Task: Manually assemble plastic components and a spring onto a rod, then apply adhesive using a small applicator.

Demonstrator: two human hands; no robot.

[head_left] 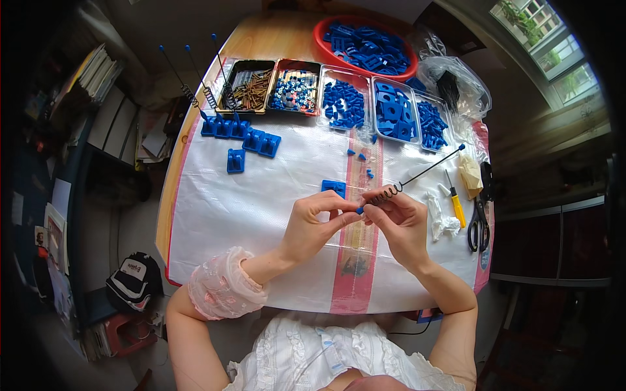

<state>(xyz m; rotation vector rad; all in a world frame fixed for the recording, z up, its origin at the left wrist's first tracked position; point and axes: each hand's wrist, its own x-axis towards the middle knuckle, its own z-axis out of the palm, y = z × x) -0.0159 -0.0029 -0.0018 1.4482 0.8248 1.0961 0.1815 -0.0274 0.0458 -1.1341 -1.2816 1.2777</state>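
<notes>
My left hand (312,223) pinches a small blue plastic piece (360,210) between thumb and fingertips. Close beside it, my right hand (403,228) grips a black coiled spring with a long straight rod (420,174), which slants up to the right and ends in a blue tip. The blue piece is at the spring's lower end; whether it is seated there I cannot tell. Just beyond my fingers lies a blue base part (333,188). A few tiny blue pieces (362,156) are scattered farther off on the plastic sheet (287,176).
Along the back stand trays of screws (253,88), small nuts (295,90) and blue parts (344,98), plus a red basin (413,64). Blue bases (225,128), some with upright spring rods, sit left. A yellow screwdriver (458,210) and black scissors (479,228) lie right.
</notes>
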